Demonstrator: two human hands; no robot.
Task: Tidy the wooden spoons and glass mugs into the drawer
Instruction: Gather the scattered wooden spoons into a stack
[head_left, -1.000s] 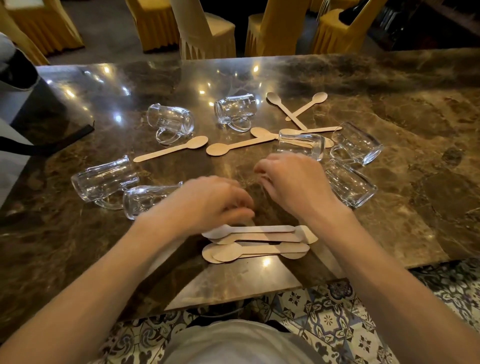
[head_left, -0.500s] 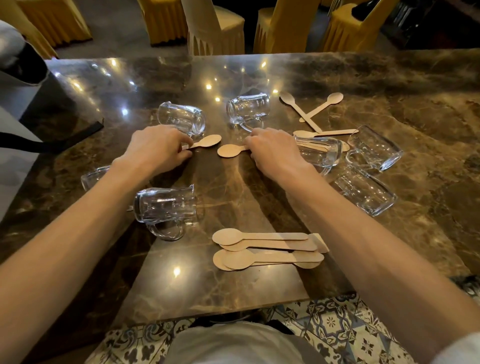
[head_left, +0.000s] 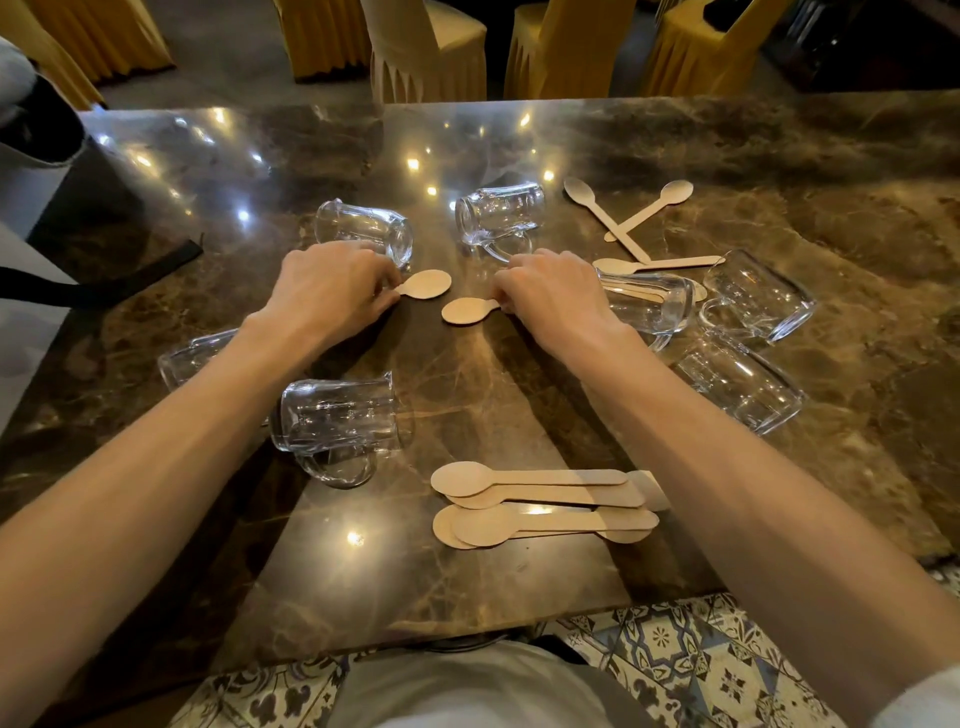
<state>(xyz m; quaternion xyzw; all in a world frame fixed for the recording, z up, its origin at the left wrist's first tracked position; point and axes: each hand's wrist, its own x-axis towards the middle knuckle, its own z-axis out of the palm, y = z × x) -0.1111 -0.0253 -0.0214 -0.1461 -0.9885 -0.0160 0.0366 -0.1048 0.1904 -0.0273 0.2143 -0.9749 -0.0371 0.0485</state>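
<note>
Several glass mugs lie on their sides on the brown marble table (head_left: 519, 597). My left hand (head_left: 332, 288) pinches the handle of a wooden spoon (head_left: 428, 284) just in front of one mug (head_left: 363, 234). My right hand (head_left: 553, 299) pinches the handle of a second wooden spoon (head_left: 465, 310), between a far mug (head_left: 498, 210) and a mug (head_left: 652, 306) on its right. A neat pile of wooden spoons (head_left: 540, 501) lies near the front edge. More spoons (head_left: 631, 218) lie crossed at the back right. No drawer is in view.
Other mugs lie at the front left (head_left: 337, 418), far left (head_left: 195, 356) and right (head_left: 758, 293), (head_left: 737, 382). Yellow-covered chairs (head_left: 431, 52) stand beyond the table's far edge. A black strap (head_left: 104, 288) lies at the left. Patterned floor tiles (head_left: 675, 654) show below the front edge.
Both hands left the spoon pile near the front edge and reached forward to the middle of the table, each taking hold of a loose spoon's handle. The front-left mug shifted right.
</note>
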